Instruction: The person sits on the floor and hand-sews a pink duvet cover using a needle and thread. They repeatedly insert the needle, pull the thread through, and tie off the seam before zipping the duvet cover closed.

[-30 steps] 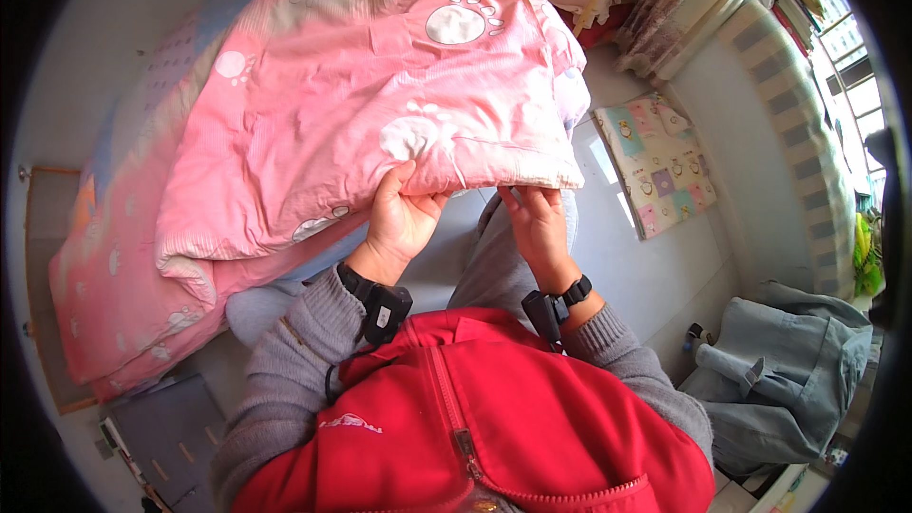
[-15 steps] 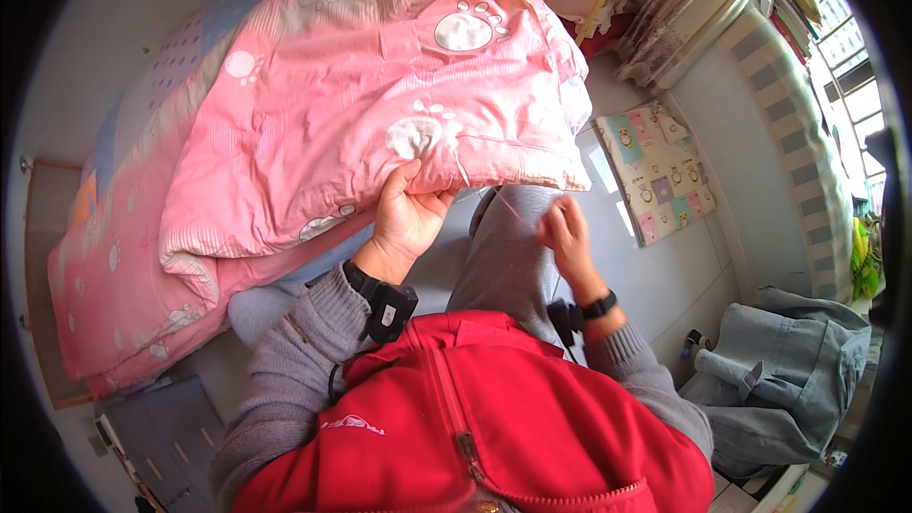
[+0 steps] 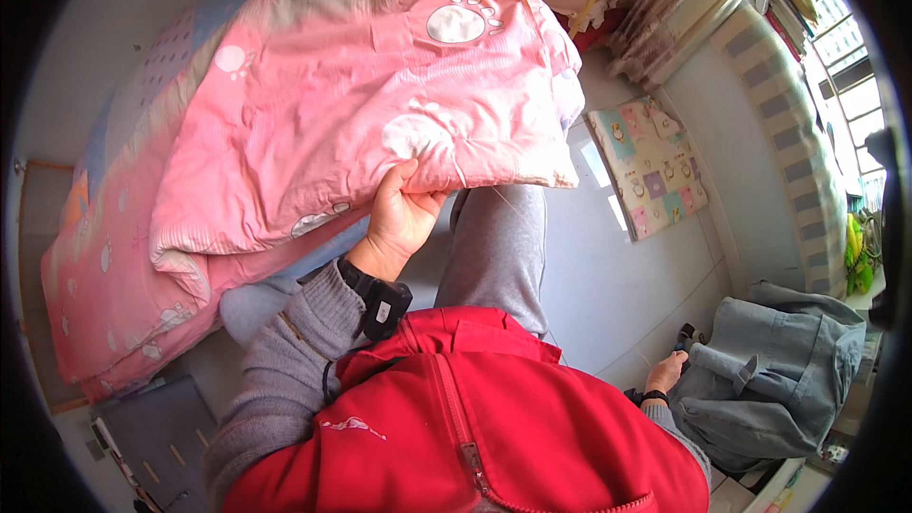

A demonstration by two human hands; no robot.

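Observation:
A pink quilt (image 3: 313, 114) with white paw prints is spread across the left and middle. My left hand (image 3: 401, 218) grips its near edge, thumb on top and fingers underneath, where the fabric puckers. From the edge just right of that hand, a thin thread (image 3: 504, 197) runs out toward the right and fades from sight. My right hand (image 3: 667, 372) is far out at the lower right, fingers pinched together beside a grey-blue denim garment (image 3: 784, 370). A faint thin line shows at its fingertips; whether a needle is there is too small to tell.
My grey-trousered leg (image 3: 494, 247) is under the quilt edge. A patterned folded mat (image 3: 651, 169) leans near the wall on the right. A checked cushion or pad (image 3: 793, 142) lines the window side. A dark grey panel (image 3: 161, 437) stands low at the left.
My right hand has swung from beside the quilt edge out to the lower right, drawing away from the fabric. My left hand keeps its grip on the quilt.

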